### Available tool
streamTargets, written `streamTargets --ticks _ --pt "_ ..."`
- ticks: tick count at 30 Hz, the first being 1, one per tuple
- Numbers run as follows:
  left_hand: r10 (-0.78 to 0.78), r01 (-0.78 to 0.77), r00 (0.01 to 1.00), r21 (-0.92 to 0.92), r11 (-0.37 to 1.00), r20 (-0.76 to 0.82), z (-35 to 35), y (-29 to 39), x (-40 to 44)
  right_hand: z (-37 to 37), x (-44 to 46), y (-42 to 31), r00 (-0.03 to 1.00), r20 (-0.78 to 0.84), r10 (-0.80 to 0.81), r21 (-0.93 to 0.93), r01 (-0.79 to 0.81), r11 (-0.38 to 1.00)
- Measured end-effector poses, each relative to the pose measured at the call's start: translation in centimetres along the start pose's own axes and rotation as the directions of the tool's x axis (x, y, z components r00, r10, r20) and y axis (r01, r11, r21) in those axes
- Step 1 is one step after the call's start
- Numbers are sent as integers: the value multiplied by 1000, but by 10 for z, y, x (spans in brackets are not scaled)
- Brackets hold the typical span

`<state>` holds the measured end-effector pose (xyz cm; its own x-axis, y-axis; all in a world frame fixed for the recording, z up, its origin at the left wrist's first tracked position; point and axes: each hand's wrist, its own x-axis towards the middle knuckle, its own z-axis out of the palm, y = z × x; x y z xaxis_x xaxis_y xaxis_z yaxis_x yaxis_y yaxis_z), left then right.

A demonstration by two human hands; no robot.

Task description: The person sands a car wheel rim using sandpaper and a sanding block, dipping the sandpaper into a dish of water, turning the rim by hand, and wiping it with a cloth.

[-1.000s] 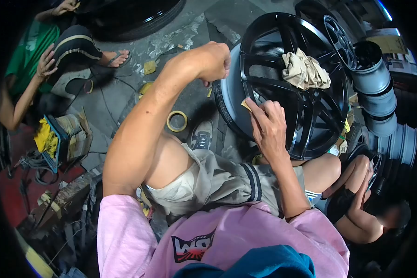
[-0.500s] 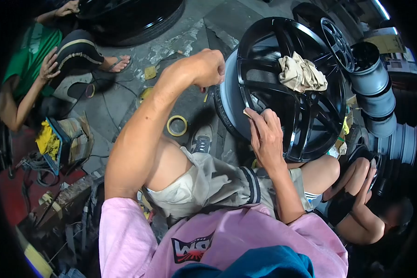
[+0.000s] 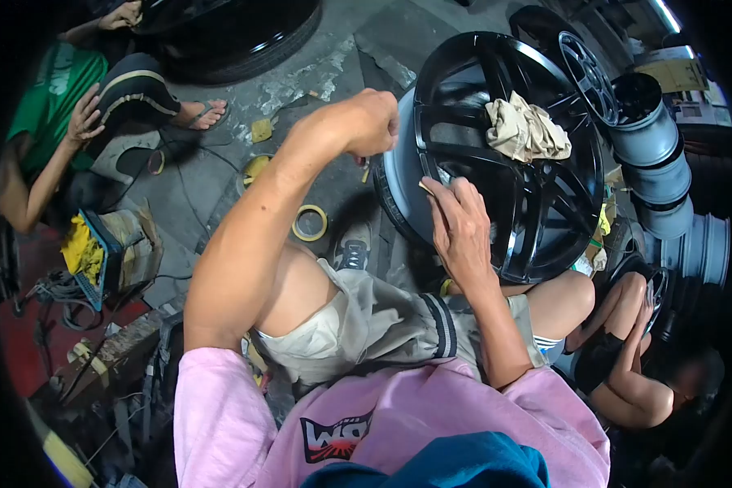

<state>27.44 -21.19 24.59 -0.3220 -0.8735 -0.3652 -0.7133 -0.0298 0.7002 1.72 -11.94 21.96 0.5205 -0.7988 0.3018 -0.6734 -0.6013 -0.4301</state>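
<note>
A large glossy black wheel rim (image 3: 537,232) with several spokes and a grey barrel stands tilted in front of me. My right hand (image 3: 462,218) is at its near-left edge, pinching a small, thin tan piece (image 3: 425,188) against the outer lip. What the piece is made of I cannot make out. On the barrel's far-left side, my left hand (image 3: 374,122) is curled closed beside the grey surface. Its fingertips are turned away, so anything in them is hidden. A crumpled beige cloth (image 3: 529,128) lies over the spokes.
Stacked grey wheel rims (image 3: 652,150) stand at the right. A roll of yellow tape (image 3: 310,222) lies on the floor. One person in a green shirt (image 3: 71,75) sits at the left, another crouches at the lower right. A box with a yellow cloth (image 3: 84,246) is at the left.
My right hand has slid slightly up and left along the rim's lip with the tan piece. My left hand has shifted slightly; the cloth stays on the spokes.
</note>
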Motion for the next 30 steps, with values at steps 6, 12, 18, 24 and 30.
streamTargets --ticks 6,12,18,24,30 --pt "-14 15 1000 14 1000 -10 -5 -4 -4 5 -7 3 999 -29 42 3 -42 999" --pt "1 -1 998 -9 1000 67 0 9 -4 -6 25 6 970 -197 144 114 -124 986" --pt "203 -207 978 107 972 46 31 13 -15 -14 -1 36 833 0 553 504 -477 720" --pt "501 -451 858 305 839 -110 74 31 -62 -13 -3 37 693 252 675 773 -565 290" --pt "256 -303 952 395 867 169 88 58 -74 -13 -2 35 723 178 668 735 -548 398"
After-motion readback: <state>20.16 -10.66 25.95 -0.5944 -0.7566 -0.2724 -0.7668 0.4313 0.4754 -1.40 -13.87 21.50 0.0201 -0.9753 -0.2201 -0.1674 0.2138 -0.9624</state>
